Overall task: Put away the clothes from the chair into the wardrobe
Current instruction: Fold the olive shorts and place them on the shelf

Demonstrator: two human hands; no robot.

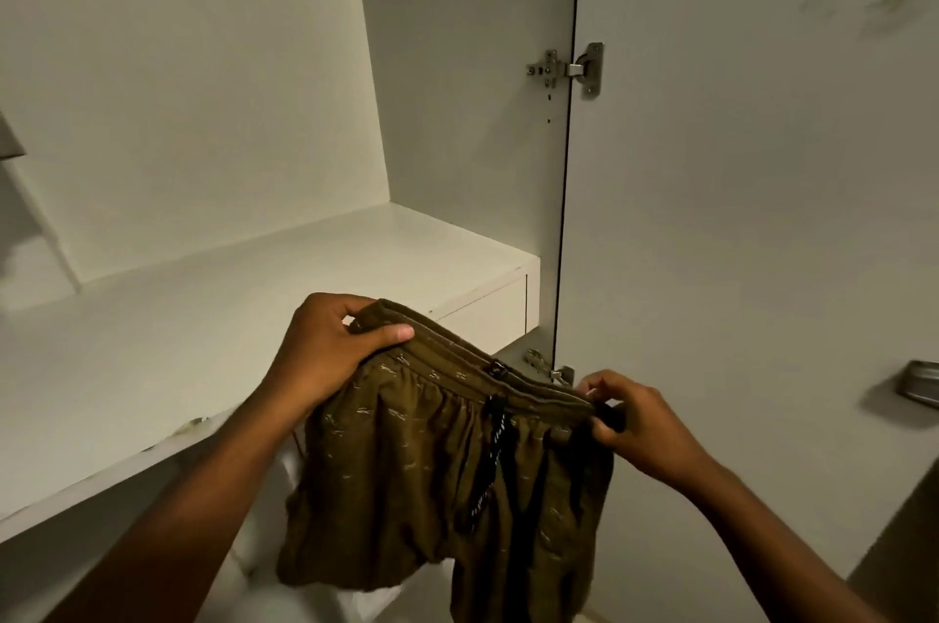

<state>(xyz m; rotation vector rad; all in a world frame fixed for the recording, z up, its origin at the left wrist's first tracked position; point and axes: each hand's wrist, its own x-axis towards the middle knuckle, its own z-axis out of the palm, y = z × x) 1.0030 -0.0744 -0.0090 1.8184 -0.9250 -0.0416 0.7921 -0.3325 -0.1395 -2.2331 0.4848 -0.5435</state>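
A pair of olive-brown patterned shorts with a black-and-white drawstring hangs by its waistband in front of the open wardrobe. My left hand grips the waistband's left end, thumb on top. My right hand pinches the right end of the waistband. The shorts are held just in front of and slightly below the edge of a white wardrobe shelf. The chair is out of view.
The wardrobe door stands open at the right, on metal hinges, with a metal handle near its right edge. A shallow drawer front sits under the shelf's right end. Something white lies below the shorts.
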